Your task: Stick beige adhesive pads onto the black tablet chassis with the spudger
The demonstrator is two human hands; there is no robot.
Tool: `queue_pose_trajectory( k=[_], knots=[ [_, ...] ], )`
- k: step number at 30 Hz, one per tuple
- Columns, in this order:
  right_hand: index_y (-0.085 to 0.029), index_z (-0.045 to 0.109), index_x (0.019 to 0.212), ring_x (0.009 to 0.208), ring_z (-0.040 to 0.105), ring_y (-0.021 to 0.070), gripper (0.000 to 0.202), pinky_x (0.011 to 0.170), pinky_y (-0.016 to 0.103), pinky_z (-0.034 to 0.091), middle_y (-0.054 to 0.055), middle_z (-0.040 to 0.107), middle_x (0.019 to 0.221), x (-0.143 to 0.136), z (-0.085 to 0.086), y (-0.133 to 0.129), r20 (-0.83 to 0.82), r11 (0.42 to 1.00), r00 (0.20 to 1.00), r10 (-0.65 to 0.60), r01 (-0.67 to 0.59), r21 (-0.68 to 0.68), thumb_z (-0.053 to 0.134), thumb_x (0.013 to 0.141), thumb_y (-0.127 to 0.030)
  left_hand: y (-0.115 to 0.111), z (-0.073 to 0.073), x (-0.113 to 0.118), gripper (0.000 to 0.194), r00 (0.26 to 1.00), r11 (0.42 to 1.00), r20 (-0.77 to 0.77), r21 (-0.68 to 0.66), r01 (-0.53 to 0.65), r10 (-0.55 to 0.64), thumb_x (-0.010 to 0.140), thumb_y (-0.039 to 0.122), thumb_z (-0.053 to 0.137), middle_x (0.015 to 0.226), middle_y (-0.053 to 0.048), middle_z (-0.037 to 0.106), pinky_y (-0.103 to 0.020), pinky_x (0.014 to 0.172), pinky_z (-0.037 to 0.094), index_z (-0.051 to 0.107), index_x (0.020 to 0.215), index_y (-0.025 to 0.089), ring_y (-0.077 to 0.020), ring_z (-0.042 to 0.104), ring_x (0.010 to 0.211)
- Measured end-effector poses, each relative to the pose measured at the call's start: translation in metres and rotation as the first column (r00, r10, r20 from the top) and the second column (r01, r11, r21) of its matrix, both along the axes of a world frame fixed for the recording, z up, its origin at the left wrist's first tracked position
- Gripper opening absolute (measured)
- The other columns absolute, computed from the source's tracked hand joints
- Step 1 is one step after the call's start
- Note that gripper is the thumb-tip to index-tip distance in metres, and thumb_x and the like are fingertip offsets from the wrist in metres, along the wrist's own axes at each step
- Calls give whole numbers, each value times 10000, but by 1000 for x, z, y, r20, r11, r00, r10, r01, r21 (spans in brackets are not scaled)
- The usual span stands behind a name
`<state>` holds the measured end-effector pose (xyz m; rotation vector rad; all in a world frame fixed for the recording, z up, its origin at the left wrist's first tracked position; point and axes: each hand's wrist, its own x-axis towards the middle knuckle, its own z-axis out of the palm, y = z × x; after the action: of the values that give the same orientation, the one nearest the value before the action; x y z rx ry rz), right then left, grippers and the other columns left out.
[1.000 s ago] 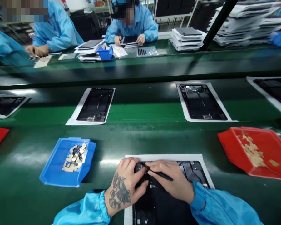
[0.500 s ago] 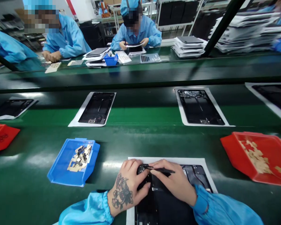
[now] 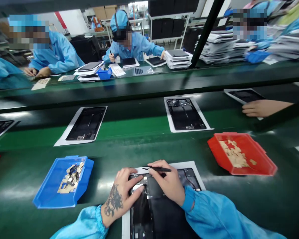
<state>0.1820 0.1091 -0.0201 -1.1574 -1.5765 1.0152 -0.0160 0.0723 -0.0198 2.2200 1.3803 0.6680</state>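
Observation:
A black tablet frame (image 3: pixel 161 212) lies on a white sheet (image 3: pixel 126 227) at the near edge of the green bench. My left hand (image 3: pixel 121 196) presses its fingers on the frame's upper left corner. My right hand (image 3: pixel 168 182) rests beside it on the frame's top edge and holds black tweezers (image 3: pixel 157 169), tips pointing left. Both sleeves are light blue.
A blue bin (image 3: pixel 62 182) of small parts sits to the left, a red bin (image 3: pixel 241 157) of tan pieces to the right. Two more frames (image 3: pixel 86 123) (image 3: pixel 185 113) lie on the conveyor belt (image 3: pixel 139 129). Another person's hand (image 3: pixel 261 108) touches a frame at far right. Co-workers sit opposite.
The view has swung right and tilted up. My hands stay on the frame's top corner, tweezers still held. A neighbour's hand has come into view at the right.

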Motion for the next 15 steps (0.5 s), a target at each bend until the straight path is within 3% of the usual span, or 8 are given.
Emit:
queue_pose_trajectory(
  k=[4, 7, 11, 15],
  knots=[
    [-173, 637, 888, 750, 662, 148, 86, 640, 236, 532, 48, 696, 876, 1, 10, -4, -9, 1000, 1000, -9, 9, 27, 603, 861, -247, 6, -7, -4, 230, 989, 993, 108, 47, -106, 100, 925, 259, 473, 1016, -88, 581, -378, 844, 456, 692, 897, 197, -215, 528, 985],
    [-178, 631, 880, 783, 669, 147, 54, 677, 233, 533, 40, 704, 875, 2, 28, -13, -62, 995, 998, 32, -25, 101, 617, 841, -213, 16, -9, -2, 207, 986, 981, 85, 117, -152, 142, 912, 265, 487, 1066, -90, 585, -391, 872, 462, 676, 961, 197, -224, 531, 1022],
    [-197, 612, 871, 821, 682, 151, 54, 757, 248, 532, 33, 718, 890, 3, 55, -37, -145, 969, 978, 153, -119, 218, 643, 827, -198, 36, -5, 15, 324, 999, 999, -47, 42, -15, 17, 874, 323, 531, 1035, -86, 607, -395, 834, 483, 600, 1161, 192, -225, 557, 954],
    [-205, 598, 874, 854, 694, 144, 101, 817, 230, 505, 24, 730, 917, 16, 66, -62, -96, 926, 971, 218, -174, 336, 666, 844, -274, 47, 1, 37, 256, 992, 999, -115, -16, 47, -48, 923, 345, 445, 779, -49, 588, -339, 701, 468, 629, 855, 180, -196, 542, 753]
  ],
)
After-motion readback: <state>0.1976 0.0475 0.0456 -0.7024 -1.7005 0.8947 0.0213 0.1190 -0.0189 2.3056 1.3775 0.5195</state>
